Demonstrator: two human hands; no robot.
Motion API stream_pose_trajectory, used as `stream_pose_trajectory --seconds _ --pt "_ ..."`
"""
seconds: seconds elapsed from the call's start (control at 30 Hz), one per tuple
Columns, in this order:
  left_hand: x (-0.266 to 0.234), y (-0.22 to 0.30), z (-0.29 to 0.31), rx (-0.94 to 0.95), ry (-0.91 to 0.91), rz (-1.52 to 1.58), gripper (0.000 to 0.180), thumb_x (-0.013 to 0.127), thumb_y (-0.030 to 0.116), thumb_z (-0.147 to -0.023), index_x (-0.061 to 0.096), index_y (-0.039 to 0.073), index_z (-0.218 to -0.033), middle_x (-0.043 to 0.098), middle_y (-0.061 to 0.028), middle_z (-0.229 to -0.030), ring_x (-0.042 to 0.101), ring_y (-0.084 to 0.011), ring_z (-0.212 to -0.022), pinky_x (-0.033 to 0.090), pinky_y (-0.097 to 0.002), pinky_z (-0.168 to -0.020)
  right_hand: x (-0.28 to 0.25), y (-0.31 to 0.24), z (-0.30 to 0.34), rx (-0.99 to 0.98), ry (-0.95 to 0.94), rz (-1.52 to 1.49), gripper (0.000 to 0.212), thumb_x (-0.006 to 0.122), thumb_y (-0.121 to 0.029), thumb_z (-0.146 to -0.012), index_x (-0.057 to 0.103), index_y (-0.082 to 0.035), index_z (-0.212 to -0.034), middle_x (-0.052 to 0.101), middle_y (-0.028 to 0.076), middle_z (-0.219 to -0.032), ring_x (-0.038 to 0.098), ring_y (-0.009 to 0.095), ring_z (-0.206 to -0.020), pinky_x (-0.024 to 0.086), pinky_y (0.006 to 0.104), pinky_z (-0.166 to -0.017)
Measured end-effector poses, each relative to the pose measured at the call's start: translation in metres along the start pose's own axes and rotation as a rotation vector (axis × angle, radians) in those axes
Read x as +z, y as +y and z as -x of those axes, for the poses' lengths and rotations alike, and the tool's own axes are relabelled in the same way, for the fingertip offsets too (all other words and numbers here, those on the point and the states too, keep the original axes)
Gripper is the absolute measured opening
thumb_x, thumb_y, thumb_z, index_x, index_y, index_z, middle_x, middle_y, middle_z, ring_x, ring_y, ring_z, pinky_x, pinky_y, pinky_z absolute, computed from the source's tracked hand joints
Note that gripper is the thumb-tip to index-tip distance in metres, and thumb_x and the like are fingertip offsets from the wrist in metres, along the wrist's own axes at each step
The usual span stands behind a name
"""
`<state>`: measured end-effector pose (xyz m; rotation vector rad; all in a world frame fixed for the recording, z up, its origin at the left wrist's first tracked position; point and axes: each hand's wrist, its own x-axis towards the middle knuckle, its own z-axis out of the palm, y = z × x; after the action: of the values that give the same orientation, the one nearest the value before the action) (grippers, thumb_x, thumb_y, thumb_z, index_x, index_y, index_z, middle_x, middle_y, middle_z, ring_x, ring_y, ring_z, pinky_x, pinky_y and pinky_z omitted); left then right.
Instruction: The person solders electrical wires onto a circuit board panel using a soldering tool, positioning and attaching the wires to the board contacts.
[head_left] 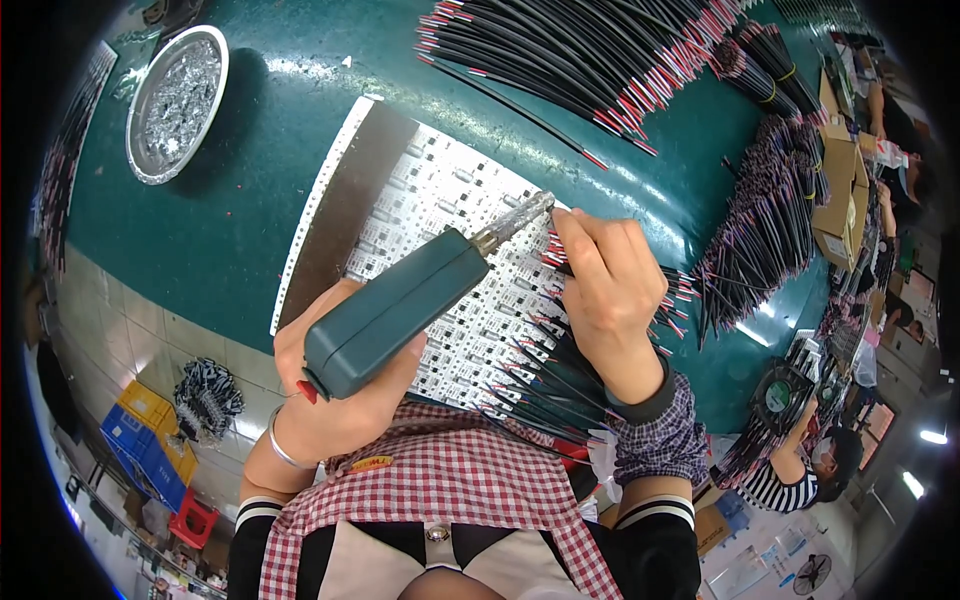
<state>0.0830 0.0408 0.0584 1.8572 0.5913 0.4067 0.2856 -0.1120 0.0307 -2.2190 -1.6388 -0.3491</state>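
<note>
My left hand (345,405) is wrapped round the body of a dark green soldering gun (395,310). Its metal tip reaches up and right to the far right edge of a white circuit board panel (440,190), which carries rows of small components and a brown strip on its left. Right beside the tip, my right hand (612,285) has thumb and forefinger pinched together; what lies between them is too small to make out. Black cables (555,370) with red and white wire ends lie along the board's right side, partly under my right hand.
A white bowl (135,125) holding silvery scraps stands at the far left of the green table (290,95). Loose black cables (540,50) are spread at the back, and bundled ones (765,225) lie at the right by a cardboard box (840,200). Another person (795,480) sits at the right.
</note>
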Motion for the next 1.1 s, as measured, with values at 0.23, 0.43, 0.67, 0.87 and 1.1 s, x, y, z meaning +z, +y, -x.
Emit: stream_pose_trajectory --seconds 0.23,0.43,0.67,0.87,1.1 --pt "-0.0038 -0.0002 0.0033 0.006 0.028 0.0 0.014 0.074 -0.003 -0.072 0.07 -0.004 -0.086 0.063 -0.0123 -0.079 0.061 -0.0227 -0.065 0.049 -0.0301 -0.058 0.0017 0.0004 0.0008 0.016 0.022 -0.033 0.033 0.066 0.001 -0.068 0.068 -0.004 -0.101 0.064 0.007 -0.088 0.06 0.021 -0.073 0.049 0.0312 -0.058" --pt "-0.0018 0.0007 0.0031 0.009 0.033 0.028 0.013 0.073 -0.005 -0.072 0.069 -0.004 -0.085 0.063 -0.0123 -0.079 0.06 -0.0219 -0.063 0.048 -0.0296 -0.057 0.0005 0.0032 -0.0013 0.024 0.03 -0.08 0.033 0.066 0.003 -0.066 0.069 -0.005 -0.097 0.064 0.007 -0.086 0.061 0.022 -0.071 0.05 0.0314 -0.057" --pt "-0.0009 -0.0019 0.0031 -0.007 -0.003 0.012 0.012 0.073 -0.005 -0.072 0.067 -0.004 -0.082 0.06 -0.011 -0.077 0.059 -0.019 -0.062 0.045 -0.0285 -0.056 -0.0008 0.0016 -0.0002 0.074 -0.018 -0.15 0.054 0.055 0.015 -0.053 0.07 -0.001 -0.102 0.065 0.012 -0.089 0.062 0.028 -0.077 0.052 0.0369 -0.065" --pt "-0.0039 0.0 0.0006 0.089 -0.021 -0.058 0.013 0.074 -0.003 -0.072 0.067 -0.004 -0.083 0.062 -0.0115 -0.079 0.06 -0.0212 -0.062 0.048 -0.0295 -0.056 -0.0021 0.0024 -0.0032 0.069 -0.015 -0.141 0.053 0.055 0.015 -0.053 0.07 -0.001 -0.101 0.065 0.012 -0.089 0.062 0.028 -0.077 0.052 0.0366 -0.065" --pt "-0.0033 -0.0044 0.0085 0.056 0.042 -0.032 0.015 0.074 -0.003 -0.072 0.069 -0.005 -0.087 0.066 -0.0144 -0.083 0.064 -0.0241 -0.066 0.051 -0.0304 -0.06 0.0036 0.005 -0.0023 0.02 0.044 -0.08 0.029 0.065 0.003 -0.065 0.069 -0.005 -0.093 0.064 0.007 -0.086 0.062 0.022 -0.073 0.05 0.0317 -0.058"
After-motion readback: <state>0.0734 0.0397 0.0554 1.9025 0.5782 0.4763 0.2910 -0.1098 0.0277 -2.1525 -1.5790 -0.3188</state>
